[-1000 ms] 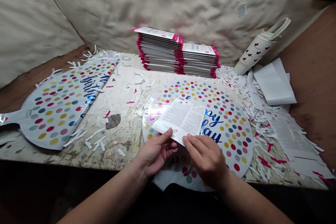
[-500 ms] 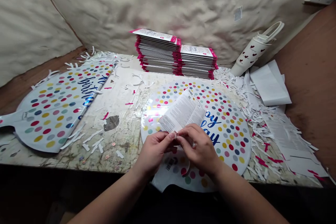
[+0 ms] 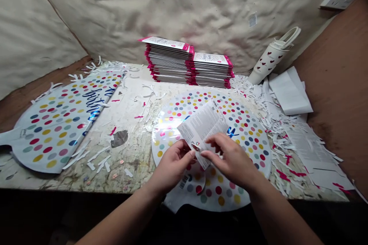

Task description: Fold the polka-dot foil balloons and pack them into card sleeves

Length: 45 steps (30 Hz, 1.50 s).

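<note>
The left hand [image 3: 172,164] pinches the lower corner of a white printed paper leaflet [image 3: 202,126], long axis tilting toward upper right, above a polka-dot foil balloon [image 3: 250,141] at lower centre; the right hand [image 3: 232,159] touches it, grip unclear.

The stained desk [image 3: 129,153] carried two dotted foil balloons [image 3: 54,130], stacked pink-edged packets [image 3: 169,61], and scattered white paper scraps [image 3: 276,122].

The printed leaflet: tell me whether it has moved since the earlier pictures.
Yes. The printed leaflet has shifted right across the round dotted foil balloon, now covering more of its blue lettering.
</note>
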Motion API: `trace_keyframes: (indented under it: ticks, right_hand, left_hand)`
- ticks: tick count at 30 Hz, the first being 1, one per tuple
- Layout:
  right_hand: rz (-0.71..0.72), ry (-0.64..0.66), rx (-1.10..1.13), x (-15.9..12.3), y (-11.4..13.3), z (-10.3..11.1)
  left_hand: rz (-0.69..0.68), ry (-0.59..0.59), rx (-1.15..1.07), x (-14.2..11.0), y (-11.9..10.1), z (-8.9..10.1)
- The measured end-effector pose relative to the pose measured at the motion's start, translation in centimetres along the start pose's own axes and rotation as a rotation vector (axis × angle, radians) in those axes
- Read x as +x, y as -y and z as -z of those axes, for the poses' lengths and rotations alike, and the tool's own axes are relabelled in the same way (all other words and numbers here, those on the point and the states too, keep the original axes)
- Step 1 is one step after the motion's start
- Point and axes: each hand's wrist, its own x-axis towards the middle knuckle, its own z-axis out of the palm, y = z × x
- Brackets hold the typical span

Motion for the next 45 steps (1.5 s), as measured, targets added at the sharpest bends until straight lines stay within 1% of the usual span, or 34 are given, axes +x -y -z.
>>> trace_keyframes:
  ticks: [2,3,5,6,7,8,9,10,11,12,13,14,15,16,17,19,20,21,22,24,25,26,27,29,30,32,34,36,37,38,39,41,43,45]
  right_hand:
    - [0.05,-0.015,0.041,0.0,0.3,-0.1]
    - [0.076,0.044,0.082,0.0,0.3,0.1]
    - [0.123,0.265,0.155,-0.3,0.1,1.1]
    - [0.136,0.337,0.156,-0.5,0.0,1.9]
    - [0.138,0.316,0.122,-0.7,-0.1,2.8]
    - [0.134,0.187,0.065,-0.8,0.0,3.7]
    - [0.128,-0.023,0.003,-0.8,0.1,4.6]
    - [0.134,-0.245,-0.04,-0.8,0.2,5.3]
    - [0.163,-0.395,-0.042,-0.7,0.5,5.9]
    - [0.213,-0.442,0.005,-0.6,0.6,6.3]
    - [0.259,-0.421,0.097,-0.4,0.7,6.4]
    - [0.277,-0.387,0.221,-0.2,0.7,6.4]
    - [0.269,-0.389,0.359,0.1,0.5,6.2]
    - [0.238,-0.444,0.493,0.4,0.2,6.0]
    - [0.185,-0.536,0.603,0.7,-0.4,5.6]
    - [0.088,-0.674,0.722,1.2,-1.8,5.1]
    - [0.065,-0.682,0.739,1.4,-2.7,5.0]
    - [0.048,-0.671,0.74,1.5,-3.6,5.0]
    - [0.026,-0.658,0.736,1.4,-4.5,5.1]
    - [-0.034,-0.651,0.729,1.0,-6.1,5.3]
    - [-0.083,-0.656,0.719,0.6,-6.8,5.3]
    - [-0.139,-0.653,0.705,0.1,-7.4,5.2]
    - [-0.195,-0.636,0.682,-0.5,-7.8,5.0]
    - [-0.292,-0.57,0.591,-1.7,-8.4,4.5]
    - [-0.323,-0.524,0.513,-2.3,-8.6,4.2]
    - [-0.321,-0.415,0.292,-3.3,-8.9,3.7]
    - [-0.24,-0.303,0.055,-3.9,-9.1,3.2]
    - [-0.142,-0.197,-0.082,-3.9,-8.9,2.5]
    - [-0.104,-0.154,-0.1,-3.7,-8.6,2.0]
    - [-0.073,-0.116,-0.094,-3.4,-8.1,1.3]
    - [-0.045,-0.082,-0.075,-2.9,-7.4,0.4]
    - [0.01,-0.004,-0.035,-2.0,-5.6,-1.6]
    - [0.088,0.141,-0.017,-1.4,-3.6,-3.5]
    - [0.184,0.338,-0.01,-2.0,-2.0,-4.2]
  left_hand:
    - [-0.058,0.029,0.08,0.1,-0.1,-0.4]
    - [-0.084,0.017,0.114,0.1,-0.1,-0.5]
    - [-0.139,-0.059,0.22,0.2,-0.3,-0.4]
    - [-0.173,-0.11,0.313,0.2,-0.6,-0.2]
    - [-0.219,-0.156,0.438,0.1,-1.0,0.0]
    - [-0.283,-0.181,0.583,0.0,-1.6,0.2]
    - [-0.359,-0.168,0.735,-0.1,-2.3,0.3]
    - [-0.448,-0.106,0.876,-0.2,-3.3,0.4]
    - [-0.549,-0.005,0.992,-0.3,-4.3,0.4]
    - [-0.658,0.09,1.069,-0.3,-5.3,0.3]
    - [-0.766,0.126,1.093,-0.2,-6.3,0.2]
    - [-0.861,0.093,1.062,-0.1,-7.1,0.2]
    - [-0.921,0.015,0.983,0.2,-7.8,0.1]
    - [-0.935,-0.057,0.881,0.4,-8.2,0.0]
    - [-0.894,-0.073,0.798,0.8,-8.5,0.0]
    - [-0.771,0.06,0.78,1.6,-8.8,0.1]
    - [-0.762,0.128,0.847,2.2,-9.0,0.3]
    - [-0.816,0.122,0.938,2.9,-9.5,0.8]
    - [-0.921,0.035,1.04,4.0,-10.2,1.4]
    - [-1.158,-0.305,1.216,7.0,-12.5,3.4]
    - [-1.188,-0.457,1.306,9.1,-13.9,4.8]
    - [-1.178,-0.552,1.404,11.5,-15.5,6.2]
    - [-1.131,-0.586,1.508,14.1,-16.9,7.7]
    - [-0.929,-0.549,1.695,19.3,-19.3,10.4]
    - [-0.795,-0.485,1.791,21.6,-20.0,11.3]
    - [-0.688,-0.455,1.825,24.8,-20.4,12.1]
    - [-0.663,-0.481,1.798,25.7,-19.4,11.3]
    - [-0.664,-0.45,1.764,24.4,-16.9,9.3]
    - [-0.659,-0.385,1.752,23.1,-15.1,8.1]
    - [-0.636,-0.28,1.751,21.4,-12.9,6.9]
    - [-0.583,-0.139,1.76,19.4,-10.6,5.8]
    - [-0.495,0.037,1.77,15.4,-5.6,4.1]
    - [-0.409,0.068,1.775,12.2,-1.3,3.4]
    - [-0.333,0.057,1.769,10.4,1.6,3.5]
